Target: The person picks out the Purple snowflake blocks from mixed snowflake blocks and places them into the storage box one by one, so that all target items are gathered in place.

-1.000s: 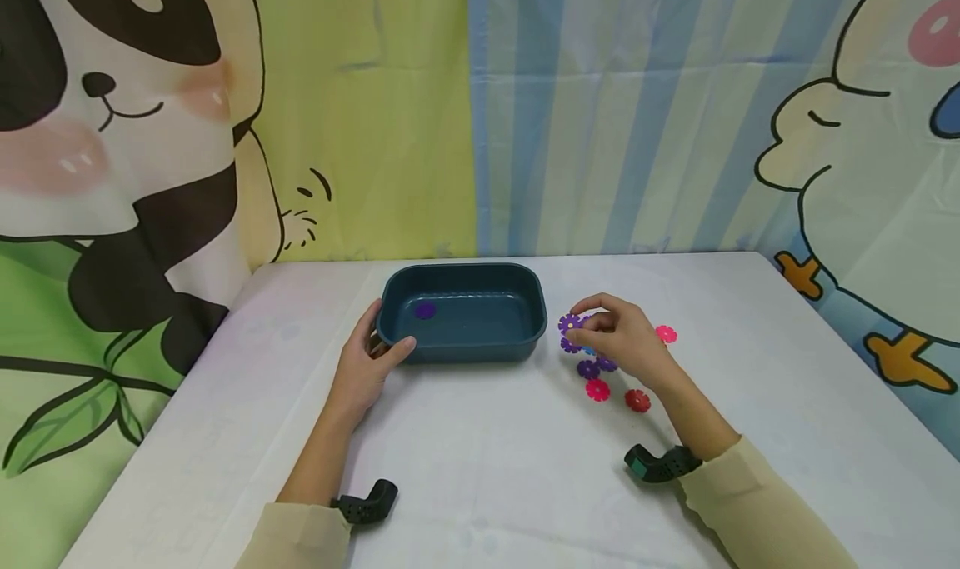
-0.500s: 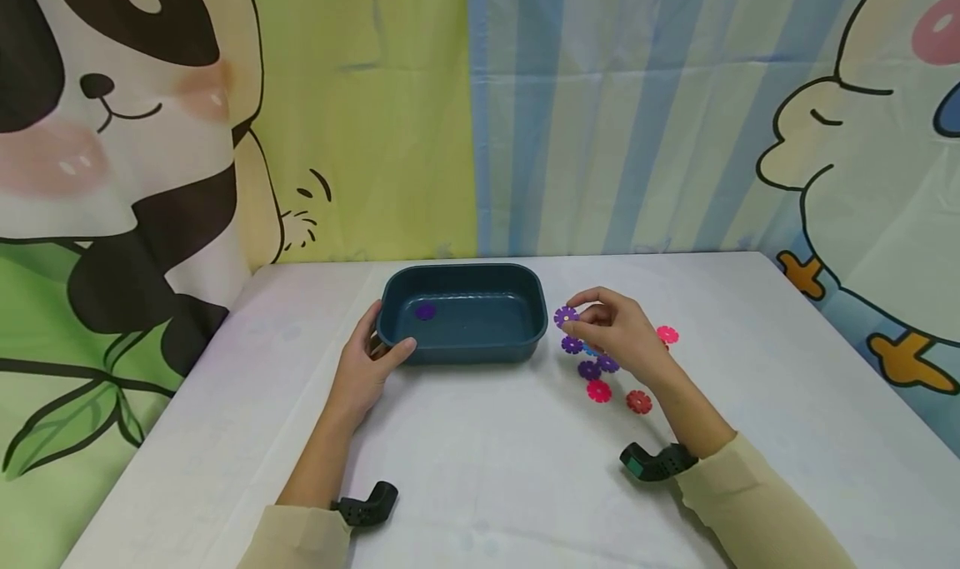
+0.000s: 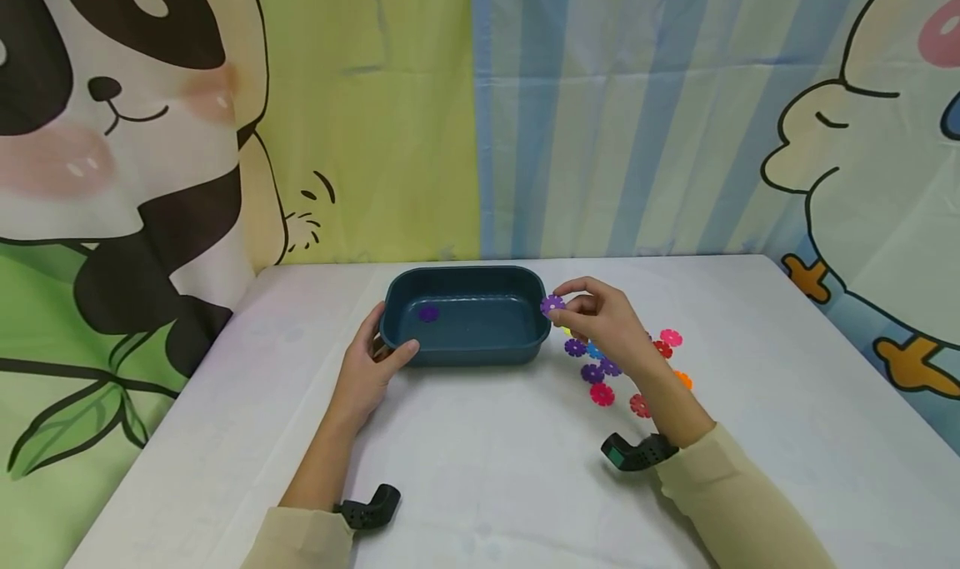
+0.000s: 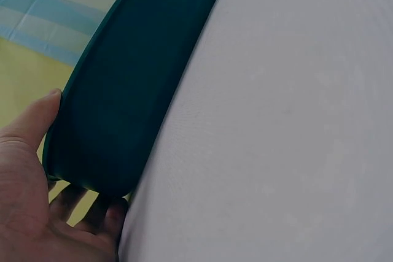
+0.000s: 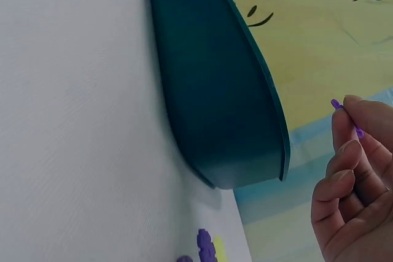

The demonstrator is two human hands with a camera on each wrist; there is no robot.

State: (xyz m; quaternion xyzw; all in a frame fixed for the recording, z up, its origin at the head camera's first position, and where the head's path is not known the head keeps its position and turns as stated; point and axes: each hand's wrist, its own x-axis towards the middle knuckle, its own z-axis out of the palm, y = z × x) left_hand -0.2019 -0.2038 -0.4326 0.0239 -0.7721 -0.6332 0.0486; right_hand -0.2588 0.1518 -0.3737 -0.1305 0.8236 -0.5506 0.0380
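A dark teal rectangular plastic basin [image 3: 465, 356] stands on the table, with one purple flower-shaped disc [image 3: 428, 313] lying inside at the left. My left hand [image 3: 370, 367] holds the basin's left end, thumb at the rim and fingers around the outer wall, as the left wrist view also shows. Just off the basin's right rim, my right hand [image 3: 603, 317] pinches a purple notched flower disc [image 3: 552, 304] between thumb and fingertips. Several more discs lie under and beside that hand, among them a purple one [image 3: 592, 373], a pink one [image 3: 602, 394] and an orange one [image 3: 682, 379].
A white cloth covers the table [image 3: 480, 469]. Behind its back edge hangs a curtain [image 3: 600, 119] with stripes and cartoon animals. Each wrist carries a black camera mount, one on the left [image 3: 371, 508] and one on the right [image 3: 637, 452].
My right hand has lifted a purple flower disc from the pile and moved left and up with it towards the basin. My left hand stays on the basin.
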